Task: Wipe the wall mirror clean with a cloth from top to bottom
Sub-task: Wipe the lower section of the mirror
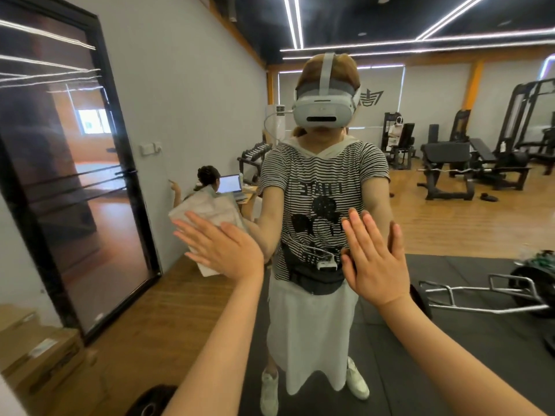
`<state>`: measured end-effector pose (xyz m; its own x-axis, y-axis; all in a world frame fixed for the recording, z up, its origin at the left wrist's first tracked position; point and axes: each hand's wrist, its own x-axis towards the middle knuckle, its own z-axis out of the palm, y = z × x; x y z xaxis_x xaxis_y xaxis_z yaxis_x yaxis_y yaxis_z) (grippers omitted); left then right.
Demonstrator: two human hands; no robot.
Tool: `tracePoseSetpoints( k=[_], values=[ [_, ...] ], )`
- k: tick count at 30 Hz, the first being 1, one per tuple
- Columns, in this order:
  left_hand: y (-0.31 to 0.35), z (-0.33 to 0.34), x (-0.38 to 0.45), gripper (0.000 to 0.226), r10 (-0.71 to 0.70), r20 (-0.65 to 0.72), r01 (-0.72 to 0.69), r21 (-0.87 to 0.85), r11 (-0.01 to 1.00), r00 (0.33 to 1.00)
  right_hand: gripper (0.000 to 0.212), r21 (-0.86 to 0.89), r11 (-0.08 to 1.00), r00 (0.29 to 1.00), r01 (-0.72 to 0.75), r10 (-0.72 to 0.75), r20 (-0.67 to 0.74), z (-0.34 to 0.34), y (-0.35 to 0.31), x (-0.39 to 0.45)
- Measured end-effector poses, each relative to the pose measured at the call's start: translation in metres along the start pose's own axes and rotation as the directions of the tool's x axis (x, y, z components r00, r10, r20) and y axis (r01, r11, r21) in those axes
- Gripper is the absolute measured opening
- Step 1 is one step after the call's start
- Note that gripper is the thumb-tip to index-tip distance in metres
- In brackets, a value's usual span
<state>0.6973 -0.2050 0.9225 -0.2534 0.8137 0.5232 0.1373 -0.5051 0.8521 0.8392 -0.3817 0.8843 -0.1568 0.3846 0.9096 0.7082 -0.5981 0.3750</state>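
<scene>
My left hand [223, 246] is flat, fingers straight and spread, pressing a white cloth [207, 211] against the mirror [450, 229]; the cloth shows above and below my fingers. My right hand [374, 261] is also flat on the glass with straight fingers, holding nothing, to the right of the cloth at about the same height. Both forearms reach up from the bottom edge toward the mirror.

The mirror fills nearly the whole view. Between my hands it reflects me: a white headset, a striped T-shirt [322, 190] with a cartoon mouse print and reversed lettering too blurred to read, a black waist bag [312, 276], a white skirt and white shoes, standing on a dark floor mat [465, 340].

Left of the cloth stands a tall black-framed door [120, 163] in a white wall, with cardboard boxes [39, 355] below it; their labels are too small to read. Just above the cloth a seated person faces an open laptop [230, 184].

Right of my right hand lies a metal barbell frame [480, 295] on the mat. Farther back, black gym machines [468, 163] stand on a wooden floor, and a dark logo [372, 98] marks the far wall, unreadable. Strip lights cross the black ceiling.
</scene>
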Motion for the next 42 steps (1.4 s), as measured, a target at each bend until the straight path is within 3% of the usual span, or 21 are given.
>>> tracePoseSetpoints(
  k=[2,6,15,19,23,30,36,42],
  values=[
    [0.012,0.008,-0.029,0.063,0.058,0.052,-0.058,-0.016,0.998,0.997,0.062,0.001,1.0,1.0,-0.002,0.002,-0.004,0.0,0.0,0.0],
    [0.021,0.017,-0.082,0.059,0.321,0.186,-0.325,-0.005,0.946,0.929,0.063,-0.004,1.0,1.0,-0.003,0.003,-0.003,-0.001,0.001,0.001],
    [-0.008,-0.012,-0.067,0.068,0.496,0.406,-0.58,0.11,0.807,0.767,0.068,-0.026,0.999,0.994,-0.033,0.035,0.103,-0.01,0.0,0.005],
    [-0.01,-0.018,-0.061,0.069,0.485,0.458,-0.608,0.166,0.777,0.745,0.063,0.058,0.994,0.974,-0.089,0.075,0.212,-0.032,-0.004,0.012],
    [-0.004,-0.023,-0.062,0.071,0.461,0.495,-0.605,0.177,0.776,0.736,0.06,0.159,0.986,0.957,-0.042,-0.006,0.292,-0.059,0.019,0.006],
    [0.004,-0.033,-0.06,0.072,0.393,0.567,-0.632,0.318,0.707,0.725,0.052,0.016,0.993,0.952,-0.117,0.108,0.285,-0.094,0.111,-0.048],
    [0.018,-0.035,-0.067,0.074,0.332,0.562,-0.598,0.394,0.698,0.758,0.064,-0.117,0.97,0.902,-0.213,0.242,0.359,-0.101,0.183,-0.07],
    [0.029,-0.039,-0.069,0.073,0.322,0.542,-0.579,0.41,0.705,0.776,0.073,-0.07,0.984,0.948,-0.162,0.175,0.267,-0.071,0.204,-0.085]
  ],
)
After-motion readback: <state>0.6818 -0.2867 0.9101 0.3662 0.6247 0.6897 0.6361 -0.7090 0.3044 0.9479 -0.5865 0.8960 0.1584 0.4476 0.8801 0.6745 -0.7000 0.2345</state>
